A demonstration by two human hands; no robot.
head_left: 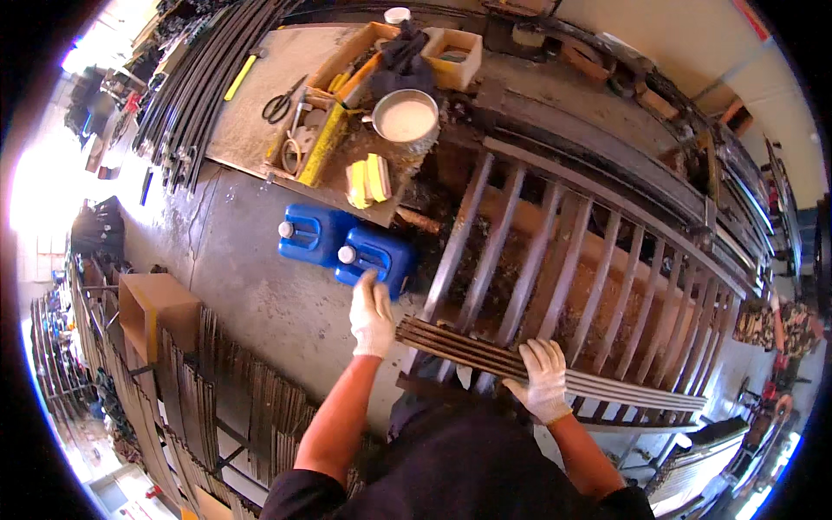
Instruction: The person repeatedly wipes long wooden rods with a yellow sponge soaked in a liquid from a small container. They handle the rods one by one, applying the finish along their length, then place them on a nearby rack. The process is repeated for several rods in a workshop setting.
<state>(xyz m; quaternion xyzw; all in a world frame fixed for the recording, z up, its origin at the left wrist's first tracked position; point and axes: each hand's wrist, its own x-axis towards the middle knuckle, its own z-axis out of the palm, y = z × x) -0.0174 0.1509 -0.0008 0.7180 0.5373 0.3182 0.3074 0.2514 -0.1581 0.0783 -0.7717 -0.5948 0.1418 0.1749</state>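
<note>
Both my hands wear white work gloves. My left hand is raised beside the near ends of several long, thin metal bars, its fingers stretched out and nothing visible in it. Just past its fingertips in the picture stands a blue jerrycan with a white cap; a second blue jerrycan is beside it. My right hand grips the bars from above, its fingers over their far side and the thumb on the near side. The bars lie side by side across a slatted metal rack.
A worktable at the back left carries a metal pot of pale liquid, yellow-and-white blocks, scissors, a hammer and wooden boxes. Dark rods overhang its left side. A cardboard box and stacked metal strips are at left.
</note>
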